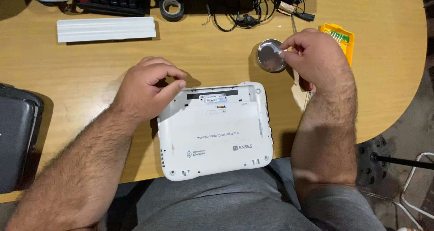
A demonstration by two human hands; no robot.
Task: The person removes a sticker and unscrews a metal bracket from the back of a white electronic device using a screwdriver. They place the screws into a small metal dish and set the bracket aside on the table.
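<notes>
metal tin (pixel 270 55) lies open under right hand (pixel 312 54), contents unclear.

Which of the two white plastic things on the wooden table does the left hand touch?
The white netbook lying upside down: the left hand rests at its top-left corner. The long white plastic bar lies untouched farther back.

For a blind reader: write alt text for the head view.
A white laptop lies underside up on a wooden table, battery bay open. The left hand rests at its top left corner; the right hand pinches something small over a round metal tin.
</notes>
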